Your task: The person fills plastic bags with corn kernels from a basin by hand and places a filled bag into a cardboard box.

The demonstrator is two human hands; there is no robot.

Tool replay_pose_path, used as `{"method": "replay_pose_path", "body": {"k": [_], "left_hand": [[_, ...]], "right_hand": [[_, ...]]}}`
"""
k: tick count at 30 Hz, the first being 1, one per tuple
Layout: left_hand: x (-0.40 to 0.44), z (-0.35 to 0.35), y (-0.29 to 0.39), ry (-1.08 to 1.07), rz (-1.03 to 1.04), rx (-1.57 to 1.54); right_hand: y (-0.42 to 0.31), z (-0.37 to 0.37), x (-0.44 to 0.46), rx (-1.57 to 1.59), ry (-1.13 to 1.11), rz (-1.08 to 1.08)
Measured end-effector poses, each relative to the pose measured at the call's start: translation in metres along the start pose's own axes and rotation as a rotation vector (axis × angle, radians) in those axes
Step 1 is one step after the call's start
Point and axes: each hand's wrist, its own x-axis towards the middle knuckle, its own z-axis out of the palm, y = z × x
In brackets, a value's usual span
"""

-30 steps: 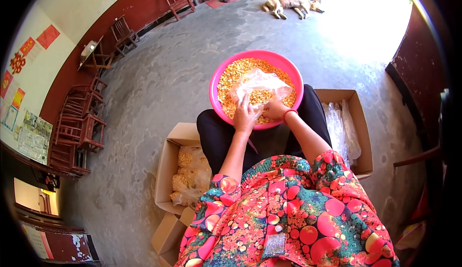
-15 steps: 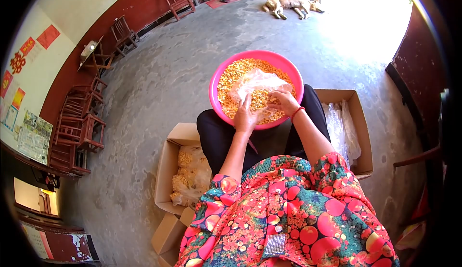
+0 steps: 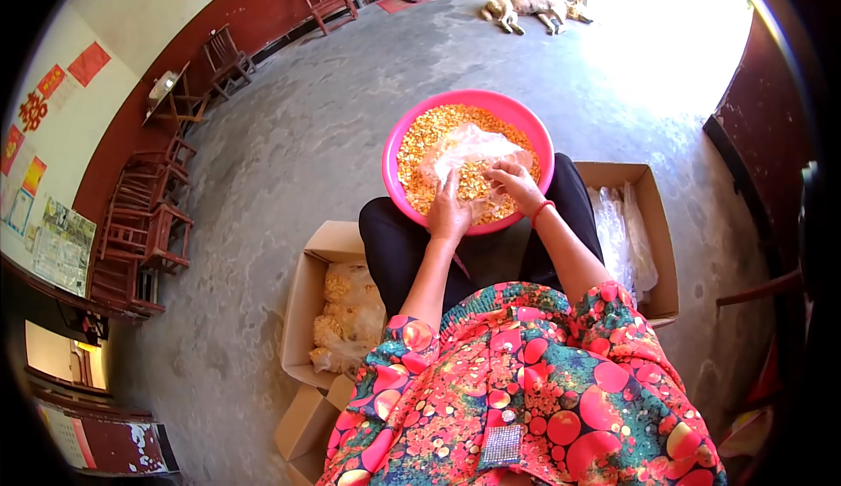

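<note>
A pink basin [image 3: 392, 166] full of yellow-orange corn kernels [image 3: 429, 131] rests on my lap. On the kernels lies a clear plastic bag [image 3: 477, 146], with some kernels visible through or inside it. My left hand [image 3: 449, 212] is at the basin's near side, its fingers closed on the bag's near left edge. My right hand [image 3: 519, 184] is over the right part of the basin, fingers bent and pinched at the bag's right edge. A red band circles the right wrist.
To my left stands a cardboard box [image 3: 298, 311] with filled bags of corn [image 3: 337, 324]. Another box [image 3: 661, 241] at my right holds clear plastic bags [image 3: 618, 232]. A dog [image 3: 534, 6] lies on the floor ahead. Wooden chairs [image 3: 140, 223] line the left wall.
My right hand has shifted slightly, its fingers drawing together at the bag's edge. The left hand and basin stay nearly in place.
</note>
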Motion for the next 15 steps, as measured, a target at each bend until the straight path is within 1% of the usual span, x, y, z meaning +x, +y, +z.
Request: {"method": "replay_pose_path", "body": {"k": [1,4,5,7,8,10,12,14,15], "left_hand": [[0.001,0.003,-0.004,-0.002,0.001,0.0],[0.004,0.008,-0.012,0.029,0.011,0.012],[0.005,0.008,-0.013,0.029,0.009,0.025],[0.003,0.006,-0.01,0.03,0.004,0.039],[0.003,0.005,-0.009,0.04,0.018,0.035],[0.002,0.007,-0.01,0.05,0.031,0.03],[0.003,0.011,-0.014,0.112,0.117,0.015],[0.004,0.013,-0.017,0.091,0.091,0.021],[0.005,0.014,-0.018,0.069,0.065,0.028]], "right_hand": [[0.0,0.001,-0.001,0.001,0.002,0.001],[0.0,0.01,-0.007,-0.623,-0.09,-0.165],[0.002,0.014,-0.008,-0.624,-0.092,-0.163],[0.005,0.021,-0.009,-1.216,-0.131,-0.208],[0.01,0.022,-0.007,-1.22,-0.113,-0.141],[0.01,0.024,-0.01,-1.211,-0.1,-0.147],[0.006,0.025,-0.012,-1.203,-0.083,-0.152],[0.002,0.027,-0.012,-1.234,-0.147,-0.059],[-0.001,0.029,-0.013,-1.234,-0.147,-0.061]]}}
